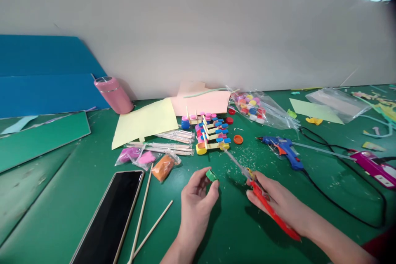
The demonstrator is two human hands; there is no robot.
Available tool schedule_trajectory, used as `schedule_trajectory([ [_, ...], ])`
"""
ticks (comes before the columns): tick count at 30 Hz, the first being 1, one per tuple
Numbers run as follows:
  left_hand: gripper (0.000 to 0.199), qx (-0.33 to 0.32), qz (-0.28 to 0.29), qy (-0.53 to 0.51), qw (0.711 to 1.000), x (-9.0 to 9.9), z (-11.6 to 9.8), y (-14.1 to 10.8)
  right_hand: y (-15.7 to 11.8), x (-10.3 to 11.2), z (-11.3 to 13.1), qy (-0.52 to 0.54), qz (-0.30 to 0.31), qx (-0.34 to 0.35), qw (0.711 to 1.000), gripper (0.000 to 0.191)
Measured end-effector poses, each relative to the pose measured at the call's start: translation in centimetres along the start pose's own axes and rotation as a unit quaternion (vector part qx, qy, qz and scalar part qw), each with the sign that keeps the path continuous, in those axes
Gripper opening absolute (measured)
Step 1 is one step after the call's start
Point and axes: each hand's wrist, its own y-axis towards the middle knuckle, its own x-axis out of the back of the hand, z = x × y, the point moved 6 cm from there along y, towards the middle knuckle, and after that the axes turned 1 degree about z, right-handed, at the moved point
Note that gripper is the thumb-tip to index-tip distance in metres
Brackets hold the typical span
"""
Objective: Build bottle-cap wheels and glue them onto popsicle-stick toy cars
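Two bare hands in view, left hand (pixel 196 198) and right hand (pixel 280 202). Forearms bare to bottom frame edge, no sleeves showing. No rings, watch or gloves seen. Fingernails short, unpainted as far as blur allows. Dark red patch at lower right corner, possibly clothing, too cropped to tell.
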Motion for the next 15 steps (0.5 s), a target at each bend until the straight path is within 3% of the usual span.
schedule_trajectory([
  [9,0.028,0.017,0.007,-0.038,0.999,-0.1,0.2,0.3,-0.8,-0.4,0.3,-0.199,-0.085,0.040,0.976,0.039],
  [15,0.027,-0.021,-0.010,0.012,1.000,0.2,0.0,0.2,-0.1,-1.1,-0.1,-0.218,-0.060,0.024,0.974,0.031],
])
